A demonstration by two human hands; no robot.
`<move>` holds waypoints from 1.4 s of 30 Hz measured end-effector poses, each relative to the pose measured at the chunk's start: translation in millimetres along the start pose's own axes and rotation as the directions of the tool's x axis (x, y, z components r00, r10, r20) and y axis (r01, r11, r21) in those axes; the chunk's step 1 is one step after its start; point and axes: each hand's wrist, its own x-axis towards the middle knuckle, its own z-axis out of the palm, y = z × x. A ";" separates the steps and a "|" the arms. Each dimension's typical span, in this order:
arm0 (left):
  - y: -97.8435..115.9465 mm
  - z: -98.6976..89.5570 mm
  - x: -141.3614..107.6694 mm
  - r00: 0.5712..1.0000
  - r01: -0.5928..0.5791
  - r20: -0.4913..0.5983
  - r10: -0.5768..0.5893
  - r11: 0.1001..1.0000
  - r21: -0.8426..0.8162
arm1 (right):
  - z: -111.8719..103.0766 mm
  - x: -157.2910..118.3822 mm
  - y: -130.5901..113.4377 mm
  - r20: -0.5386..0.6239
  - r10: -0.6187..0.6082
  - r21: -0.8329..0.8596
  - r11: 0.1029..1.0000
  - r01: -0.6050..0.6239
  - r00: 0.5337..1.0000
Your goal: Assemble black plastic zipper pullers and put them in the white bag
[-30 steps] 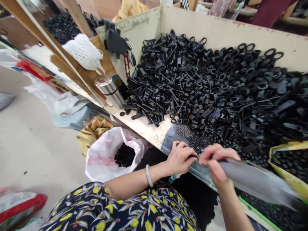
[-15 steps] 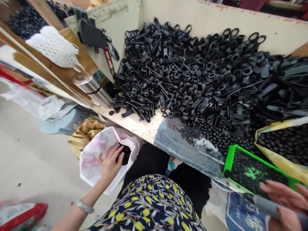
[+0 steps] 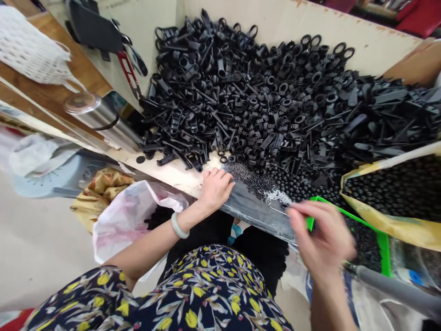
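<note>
The left hand (image 3: pixel 215 191) lay open and flat on a grey plastic sheet (image 3: pixel 255 207) at the near edge of the worktop (image 3: pixel 172 177), below a heap of black plastic parts (image 3: pixel 241 92), while the right hand (image 3: pixel 322 234), badly blurred, seemed curled around a grey tool handle (image 3: pixel 389 289) off to the right.

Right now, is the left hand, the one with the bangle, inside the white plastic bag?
Not quite: the head view shows the left hand resting on the table's edge beside the grey sheet, not inside the white plastic bag. The bangle is on that wrist, as you said.
</note>
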 end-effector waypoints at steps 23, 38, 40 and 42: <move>12.4 -24.5 -20.9 0.793 0.588 0.530 -0.299 0.151 -0.794 | 104.4 24.0 14.0 0.386 0.019 0.236 0.965 -0.118 0.922; 18.4 -27.1 -22.6 0.786 0.613 0.577 -0.224 0.159 -0.774 | 107.7 28.8 12.3 0.397 -0.178 0.263 0.962 0.074 0.900; 20.8 -27.3 -22.5 0.761 0.636 0.612 -0.217 0.063 -0.769 | 106.4 28.9 11.0 0.386 -0.192 0.247 0.964 0.099 0.902; 22.5 -27.7 -22.6 0.751 0.642 0.625 -0.214 0.016 -0.766 | 104.7 29.5 11.1 0.384 -0.217 0.239 0.962 0.130 0.897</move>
